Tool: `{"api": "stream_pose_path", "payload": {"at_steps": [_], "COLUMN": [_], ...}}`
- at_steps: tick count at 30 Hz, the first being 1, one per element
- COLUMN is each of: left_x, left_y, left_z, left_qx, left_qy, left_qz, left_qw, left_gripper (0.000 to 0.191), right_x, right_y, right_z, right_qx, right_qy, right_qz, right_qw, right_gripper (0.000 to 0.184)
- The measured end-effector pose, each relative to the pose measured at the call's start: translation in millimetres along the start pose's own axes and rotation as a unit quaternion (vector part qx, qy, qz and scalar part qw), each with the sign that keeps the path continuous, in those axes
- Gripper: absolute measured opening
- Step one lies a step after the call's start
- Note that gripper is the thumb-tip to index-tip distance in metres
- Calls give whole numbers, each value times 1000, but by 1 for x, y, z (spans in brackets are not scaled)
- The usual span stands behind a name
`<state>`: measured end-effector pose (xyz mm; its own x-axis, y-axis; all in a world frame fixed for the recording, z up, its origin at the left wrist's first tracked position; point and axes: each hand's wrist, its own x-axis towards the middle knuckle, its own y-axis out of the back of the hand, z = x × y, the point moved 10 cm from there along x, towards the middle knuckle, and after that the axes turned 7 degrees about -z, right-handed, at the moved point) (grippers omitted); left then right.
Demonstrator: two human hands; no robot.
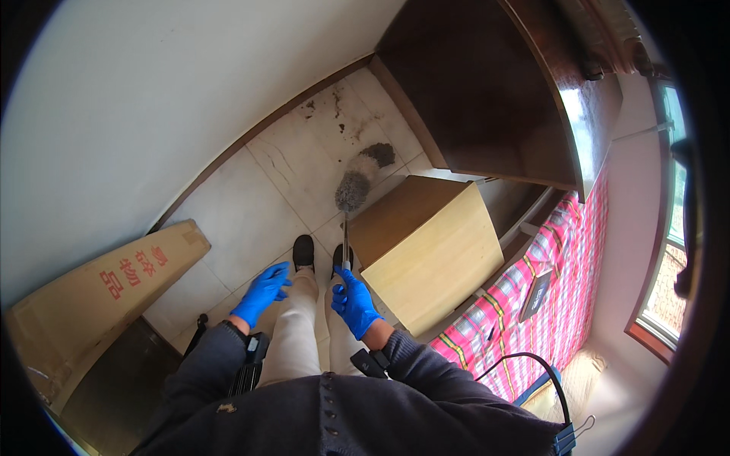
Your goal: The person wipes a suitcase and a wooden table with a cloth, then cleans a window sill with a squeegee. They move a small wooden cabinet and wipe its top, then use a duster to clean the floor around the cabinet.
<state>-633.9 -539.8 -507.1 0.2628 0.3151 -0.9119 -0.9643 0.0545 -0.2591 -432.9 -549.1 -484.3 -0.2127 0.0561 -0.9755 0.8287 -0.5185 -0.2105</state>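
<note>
My right hand (pixel 355 302), in a blue glove, is closed around the handle of a duster (pixel 355 185) with a metal rod. The duster's fluffy grey and whitish head rests over the tiled floor (pixel 228 216), its dark tip bent to the right. My left hand (pixel 263 294), also gloved in blue, hangs over the floor left of my legs, fingers apart and holding nothing. Dark dirt (pixel 342 128) lies scattered on the tiles beyond the duster head. Beside the rod, at the right, stands a wooden cabinet (pixel 433 256) with a pale top.
A long cardboard box (pixel 108 285) with red writing leans at the left by the white wall (pixel 131 102). A large dark wooden furniture panel (pixel 479 85) stands at the upper right. Red plaid cloth (pixel 547 319), bearing a small dark box (pixel 536 295), lies along the right, near a window (pixel 670 251).
</note>
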Motion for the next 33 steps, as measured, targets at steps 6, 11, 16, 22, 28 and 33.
{"api": "stream_pose_path", "payload": {"at_steps": [6, 11, 16, 22, 28, 33], "left_x": [35, 73, 58, -11, -48, -38], "left_y": [-94, -48, -22, -35, 0, -2], "left_z": [13, -37, -6, 32, 137, 199], "left_qx": [122, 266, 313, 231, 449, 445], "left_qy": [-5, 98, -17, 77, 24, -109], "left_qz": [-111, 11, 50, -55, -62, -114], "left_qw": [986, 959, 948, 968, 891, 882], "left_gripper": [62, 58, 49, 47, 43, 44], "right_x": [-6, -65, -72, -55, -60, -60], "right_y": [2, 37, 84, 101, 98, 98], "right_z": [8, -168, -265, -259, -263, -262], "right_qx": [-375, -568, -538, -492, -488, -487], "right_qy": [-80, 483, 560, 569, 567, 565], "right_qz": [-98, 206, 422, 473, 474, 471], "right_qw": [918, 633, 469, 458, 464, 471], "right_gripper": [47, 21, 45, 49, 49, 49]}}
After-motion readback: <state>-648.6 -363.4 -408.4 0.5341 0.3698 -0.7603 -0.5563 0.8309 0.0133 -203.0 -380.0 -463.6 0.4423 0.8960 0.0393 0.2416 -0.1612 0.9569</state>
